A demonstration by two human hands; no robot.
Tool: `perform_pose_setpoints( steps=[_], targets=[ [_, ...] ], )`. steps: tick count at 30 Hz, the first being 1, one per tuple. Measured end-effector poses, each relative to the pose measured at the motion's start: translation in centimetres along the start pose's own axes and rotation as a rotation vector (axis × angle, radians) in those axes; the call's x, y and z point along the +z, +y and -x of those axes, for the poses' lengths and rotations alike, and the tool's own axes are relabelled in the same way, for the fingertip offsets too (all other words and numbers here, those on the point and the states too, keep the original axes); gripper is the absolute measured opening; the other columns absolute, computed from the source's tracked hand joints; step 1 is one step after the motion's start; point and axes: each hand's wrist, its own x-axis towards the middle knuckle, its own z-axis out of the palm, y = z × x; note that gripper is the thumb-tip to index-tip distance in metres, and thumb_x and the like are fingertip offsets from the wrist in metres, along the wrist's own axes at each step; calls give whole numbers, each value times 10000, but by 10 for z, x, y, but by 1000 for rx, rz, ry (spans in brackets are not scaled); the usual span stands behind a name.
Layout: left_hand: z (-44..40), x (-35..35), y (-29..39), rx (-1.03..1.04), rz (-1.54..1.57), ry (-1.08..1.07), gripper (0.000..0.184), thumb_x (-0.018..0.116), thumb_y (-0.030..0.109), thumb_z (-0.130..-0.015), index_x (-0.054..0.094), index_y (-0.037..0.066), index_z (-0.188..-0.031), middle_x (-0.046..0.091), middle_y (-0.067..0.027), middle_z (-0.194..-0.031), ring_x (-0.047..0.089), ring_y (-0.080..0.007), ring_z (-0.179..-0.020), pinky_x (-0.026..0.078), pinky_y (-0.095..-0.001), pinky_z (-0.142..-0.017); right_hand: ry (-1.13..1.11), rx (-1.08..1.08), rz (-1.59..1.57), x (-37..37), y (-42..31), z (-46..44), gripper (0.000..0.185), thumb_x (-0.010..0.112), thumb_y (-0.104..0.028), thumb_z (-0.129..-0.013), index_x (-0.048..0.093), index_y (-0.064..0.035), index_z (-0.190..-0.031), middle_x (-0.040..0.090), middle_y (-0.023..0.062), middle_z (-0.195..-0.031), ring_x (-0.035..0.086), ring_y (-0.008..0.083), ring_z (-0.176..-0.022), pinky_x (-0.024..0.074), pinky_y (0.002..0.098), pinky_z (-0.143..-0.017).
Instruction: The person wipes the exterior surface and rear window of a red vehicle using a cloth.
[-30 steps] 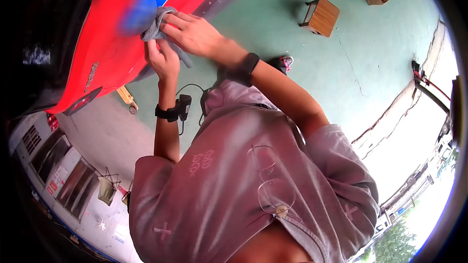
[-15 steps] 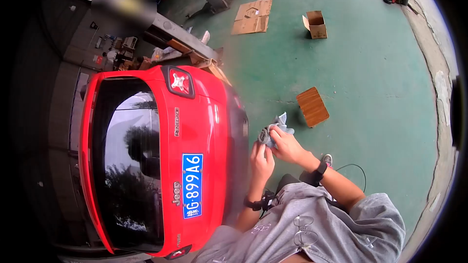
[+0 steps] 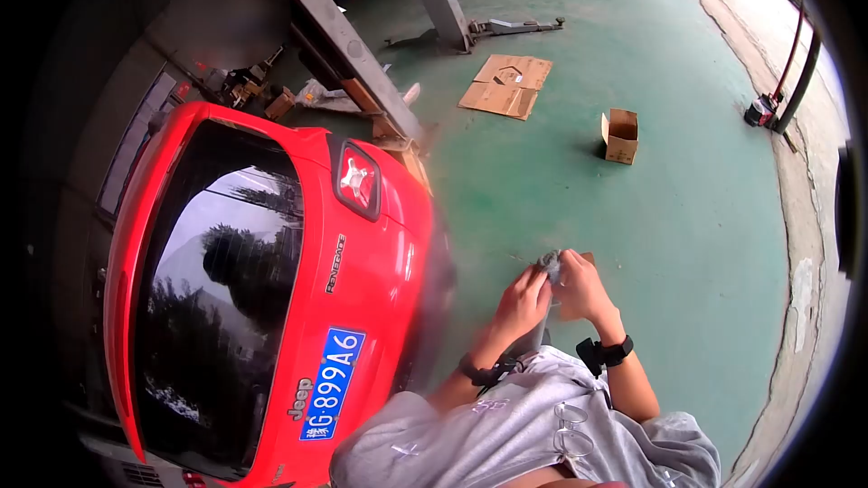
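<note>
Holding a grey cloth (image 3: 549, 263) bunched between them, the left hand (image 3: 521, 304) and right hand (image 3: 583, 286) were off the rear of the red car (image 3: 372, 269), not touching it. Both sets of fingers were drawn narrow on the cloth, the left ones on the side nearer the car; with so little cloth showing, the exact grip could not be told. A wooden stool (image 3: 589, 258), mostly hidden by the right hand, and an open box (image 3: 620, 137) stood apart from the car. The likeliest trouble was a loosened pinch dropping the cloth beside the car, where floor grit could cling and later scratch its paint.
</note>
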Motion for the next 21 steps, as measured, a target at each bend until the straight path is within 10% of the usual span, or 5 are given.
perform_pose_setpoints(
  steps=[4,12,21],
  targets=[
    [-45,-91,-26,91,118,-21,347,619,49,-924,577,-28,-1260,553,-220,-1275,590,-428,-1123,512,-468,-934,38,-110,-72,21,-45,-90,293,738,74,-676,600,6,-925,585,129,-884,642,309,-763,522,375,-618],
    [-40,-241,-112,-1,-219,344,315,614,11,-911,581,-36,-1221,591,-226,-1165,612,-417,-1045,522,-461,-852,-194,-533,-117,148,-139,-231,309,677,76,-703,567,9,-984,590,152,-973,638,387,-810,532,431,-645],
    [48,-221,-158,-350,-371,538,422,603,61,-940,548,-40,-1346,586,-268,-1221,589,-456,-1118,498,-473,-919,-595,-686,-148,234,-130,-244,316,635,28,-753,598,-9,-1065,626,169,-969,647,410,-750,547,474,-639]
  ],
)
